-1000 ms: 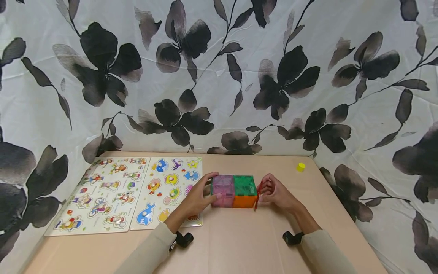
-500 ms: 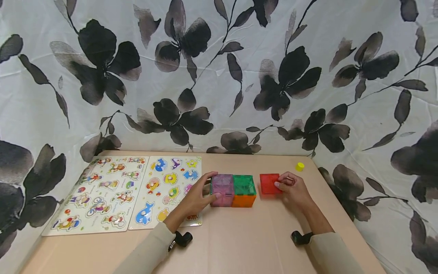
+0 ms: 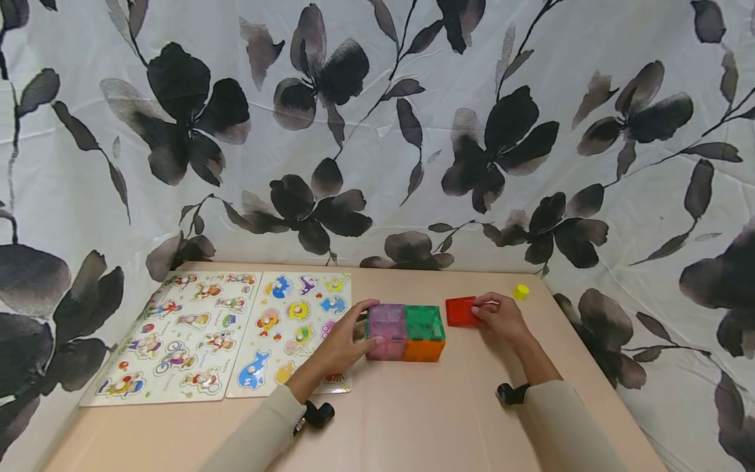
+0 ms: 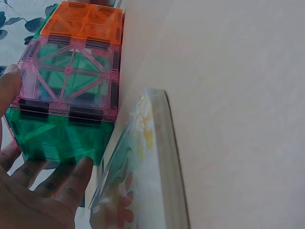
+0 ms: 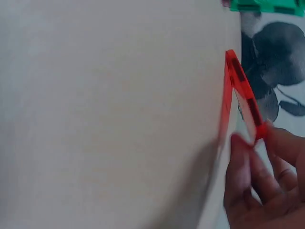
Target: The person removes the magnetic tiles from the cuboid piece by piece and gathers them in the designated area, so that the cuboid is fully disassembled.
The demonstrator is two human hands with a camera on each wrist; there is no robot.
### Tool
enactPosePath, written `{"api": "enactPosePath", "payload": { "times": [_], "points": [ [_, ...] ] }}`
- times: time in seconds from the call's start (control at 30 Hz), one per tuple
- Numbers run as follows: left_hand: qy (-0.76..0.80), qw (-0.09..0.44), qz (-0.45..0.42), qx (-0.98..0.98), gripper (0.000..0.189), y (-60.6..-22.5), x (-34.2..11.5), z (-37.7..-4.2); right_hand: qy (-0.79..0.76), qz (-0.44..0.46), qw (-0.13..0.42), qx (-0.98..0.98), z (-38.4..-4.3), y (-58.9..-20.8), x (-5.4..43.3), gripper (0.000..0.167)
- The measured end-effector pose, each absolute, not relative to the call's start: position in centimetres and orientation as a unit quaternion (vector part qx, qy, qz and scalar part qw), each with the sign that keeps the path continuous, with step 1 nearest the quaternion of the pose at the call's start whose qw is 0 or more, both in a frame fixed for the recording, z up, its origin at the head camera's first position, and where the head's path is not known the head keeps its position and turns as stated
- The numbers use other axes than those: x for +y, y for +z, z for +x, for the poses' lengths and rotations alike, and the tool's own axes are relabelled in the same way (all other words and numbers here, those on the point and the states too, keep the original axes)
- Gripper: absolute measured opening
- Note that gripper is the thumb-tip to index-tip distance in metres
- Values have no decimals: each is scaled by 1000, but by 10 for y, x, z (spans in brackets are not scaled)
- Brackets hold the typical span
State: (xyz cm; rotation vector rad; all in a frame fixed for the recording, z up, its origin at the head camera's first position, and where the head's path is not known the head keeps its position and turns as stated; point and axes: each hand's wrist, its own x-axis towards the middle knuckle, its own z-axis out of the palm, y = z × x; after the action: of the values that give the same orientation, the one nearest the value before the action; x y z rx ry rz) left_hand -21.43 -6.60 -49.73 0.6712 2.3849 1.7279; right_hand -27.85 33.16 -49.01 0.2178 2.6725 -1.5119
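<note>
A box built of translucent magnetic tiles (image 3: 406, 332) stands on the table, with purple tiles on its left half and green above orange on its right half. My left hand (image 3: 344, 341) grips its left end, thumb at the near side; in the left wrist view, its fingers touch the green end tile (image 4: 59, 138). My right hand (image 3: 501, 318) pinches a square red magnetic tile (image 3: 460, 311) by its right edge, apart from the box. The right wrist view shows that red tile tilted nearly edge-on above the table.
Two picture boards, one with riders and vehicles (image 3: 177, 387) and one with sea animals (image 3: 283, 344), lie side by side at the left. A small yellow cylinder (image 3: 521, 292) stands near the back right corner. A floral cloth (image 3: 389, 157) hangs behind the table (image 3: 407, 419).
My right hand has moved the red tile away from the box's right end, turned its face toward the head camera, then tilted it flatter. The left hand keeps its grip on the box.
</note>
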Motion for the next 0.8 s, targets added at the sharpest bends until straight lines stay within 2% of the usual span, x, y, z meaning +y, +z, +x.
{"api": "enactPosePath", "payload": {
  "times": [0.17,0.27,0.4,0.53,0.8],
  "points": [
    [568,57,216,792,74,-497,-66,-214,-377,47,-21,925,-267,-477,320,21],
    [567,62,215,793,75,-497,-66,-214,-370,7,-34,928,-252,-465,306,20],
    [567,62,216,792,75,-496,-67,-214,-415,-65,15,907,-227,-454,283,28],
    [564,56,212,796,75,-495,-67,-214,-467,-96,64,877,-212,-454,261,32],
    [564,62,210,797,74,-495,-65,-213,-519,-81,51,850,-201,-463,244,25]
  ]
}}
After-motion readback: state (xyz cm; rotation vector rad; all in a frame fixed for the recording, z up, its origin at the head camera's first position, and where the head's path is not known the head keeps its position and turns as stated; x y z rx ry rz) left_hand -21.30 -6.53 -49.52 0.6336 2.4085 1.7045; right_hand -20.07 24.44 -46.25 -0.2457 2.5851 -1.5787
